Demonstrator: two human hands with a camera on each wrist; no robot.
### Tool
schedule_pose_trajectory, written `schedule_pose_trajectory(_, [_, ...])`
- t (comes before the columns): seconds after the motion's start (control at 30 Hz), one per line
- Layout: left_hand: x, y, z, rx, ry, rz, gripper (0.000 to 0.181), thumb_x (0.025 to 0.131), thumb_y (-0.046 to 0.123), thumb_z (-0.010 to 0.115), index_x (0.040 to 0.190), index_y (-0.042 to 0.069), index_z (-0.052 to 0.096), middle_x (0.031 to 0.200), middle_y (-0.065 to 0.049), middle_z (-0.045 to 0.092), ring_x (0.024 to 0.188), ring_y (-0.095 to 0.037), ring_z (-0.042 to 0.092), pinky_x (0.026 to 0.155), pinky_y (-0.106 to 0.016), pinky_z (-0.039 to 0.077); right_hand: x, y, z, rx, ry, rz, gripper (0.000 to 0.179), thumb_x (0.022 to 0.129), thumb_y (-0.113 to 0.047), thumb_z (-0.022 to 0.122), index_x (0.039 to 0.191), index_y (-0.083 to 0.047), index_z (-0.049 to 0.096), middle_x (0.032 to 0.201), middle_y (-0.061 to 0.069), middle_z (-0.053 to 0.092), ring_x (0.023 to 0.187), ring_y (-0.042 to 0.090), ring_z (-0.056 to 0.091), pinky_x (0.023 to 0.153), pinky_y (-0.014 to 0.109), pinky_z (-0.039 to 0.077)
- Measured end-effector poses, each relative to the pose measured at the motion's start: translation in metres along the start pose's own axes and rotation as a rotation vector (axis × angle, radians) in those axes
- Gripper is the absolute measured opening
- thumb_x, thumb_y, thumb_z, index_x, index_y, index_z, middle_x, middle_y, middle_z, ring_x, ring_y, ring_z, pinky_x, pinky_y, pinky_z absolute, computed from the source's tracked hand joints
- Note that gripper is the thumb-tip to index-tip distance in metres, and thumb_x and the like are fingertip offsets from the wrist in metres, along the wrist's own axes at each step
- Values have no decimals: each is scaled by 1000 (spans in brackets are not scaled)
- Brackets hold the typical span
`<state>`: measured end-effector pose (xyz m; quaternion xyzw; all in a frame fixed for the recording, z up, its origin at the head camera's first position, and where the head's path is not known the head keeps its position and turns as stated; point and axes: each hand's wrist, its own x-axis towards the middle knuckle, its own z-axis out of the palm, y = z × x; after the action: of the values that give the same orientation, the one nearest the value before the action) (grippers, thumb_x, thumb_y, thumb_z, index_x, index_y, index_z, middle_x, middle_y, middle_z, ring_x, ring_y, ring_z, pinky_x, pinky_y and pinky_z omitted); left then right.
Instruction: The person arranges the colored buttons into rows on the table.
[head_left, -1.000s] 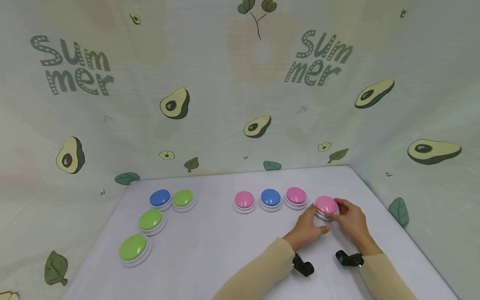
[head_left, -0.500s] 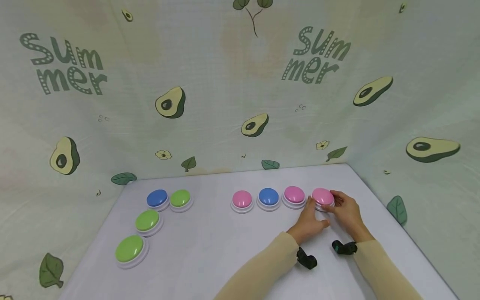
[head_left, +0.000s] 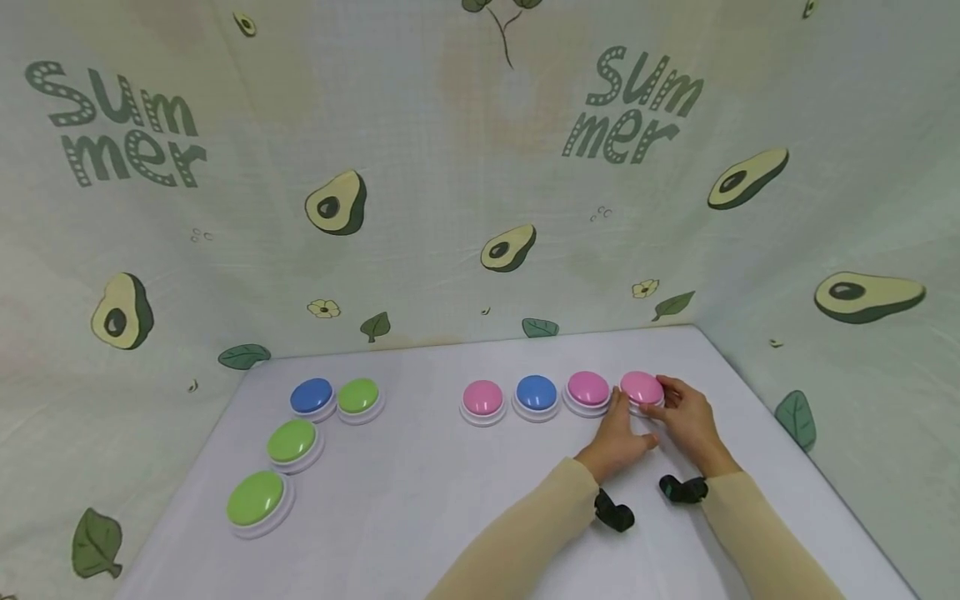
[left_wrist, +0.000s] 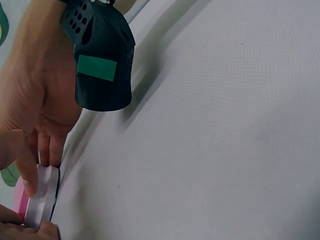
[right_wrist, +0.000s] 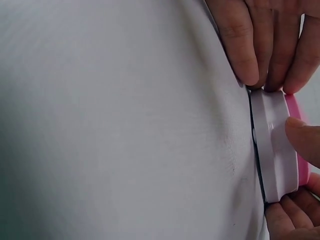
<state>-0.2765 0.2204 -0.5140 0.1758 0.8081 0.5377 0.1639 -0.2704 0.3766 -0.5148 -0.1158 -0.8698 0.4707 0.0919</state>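
Note:
A pink push button (head_left: 641, 387) with a white round base stands at the right end of a row. My right hand (head_left: 692, 423) grips its right side, thumb at the front of the base and fingers round the far side. Against the button's left side rest the straight fingers of my left hand (head_left: 617, 440), its thumb held apart. In the right wrist view the white base (right_wrist: 274, 145) stands on edge between both hands' fingers, the pink dome facing right. The left wrist view shows part of the same base (left_wrist: 44, 195) low at the left.
Left of it in the row stand another pink button (head_left: 588, 387), a blue button (head_left: 536, 392) and a further pink one (head_left: 483, 397). On the left lie a blue button (head_left: 311, 395) and several green buttons (head_left: 292, 440). A printed cloth (head_left: 420, 167) hangs behind the white table (head_left: 390, 517).
Both hands have moved the held pink button away from me and slightly left, bringing it level with the row. The head view has shifted a little. The other buttons keep their places.

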Motion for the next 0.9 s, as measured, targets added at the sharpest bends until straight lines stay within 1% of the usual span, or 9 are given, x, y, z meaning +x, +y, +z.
schedule_pose_trajectory(0.13, [0,0,-1,8,-6,6,89,90,19,81,164,6,33,173,-9,25,157,-18,27,126,-27,25,2,1,1,10,8,-14,72,93,-2,76,151,17,38,153,40,42,144,53,41,118,57,38])
schedule_pose_trajectory(0.23, [0,1,-2,15,-9,17,89,90,18,81,164,4,33,172,-10,25,156,-18,27,126,-27,26,2,1,2,21,5,-8,72,94,-2,76,152,17,37,153,40,41,145,52,41,119,56,37])
schedule_pose_trajectory(0.4, [0,-1,-2,42,5,45,88,90,19,81,163,2,34,171,-13,27,156,-20,28,125,-26,26,2,1,3,27,-14,4,73,95,-1,74,153,17,33,155,41,38,146,52,38,120,56,35])
schedule_pose_trajectory(0.57, [2,-3,-2,49,12,85,89,88,18,81,162,1,34,171,-16,28,156,-23,29,126,-28,26,1,1,4,8,-14,3,72,97,-1,71,154,17,32,157,40,36,147,53,37,121,57,35])
schedule_pose_trajectory(0.7, [2,-6,-1,56,13,90,90,88,18,81,162,1,34,170,-17,28,156,-24,29,126,-28,26,-2,1,4,-9,-15,-3,73,98,-2,71,155,17,30,157,41,34,146,54,36,120,59,34])
schedule_pose_trajectory(0.77, [1,-6,-1,62,11,85,90,88,19,81,162,2,34,171,-16,28,156,-22,29,126,-27,25,-3,1,4,-13,-16,6,74,98,-3,71,156,17,29,158,40,33,147,54,35,121,59,34])
schedule_pose_trajectory(0.9, [-2,-4,-2,78,14,93,89,87,17,82,161,1,36,170,-17,29,156,-23,30,126,-28,26,-6,0,6,-11,-13,23,79,96,-2,72,157,16,26,161,39,29,148,53,33,122,58,32])
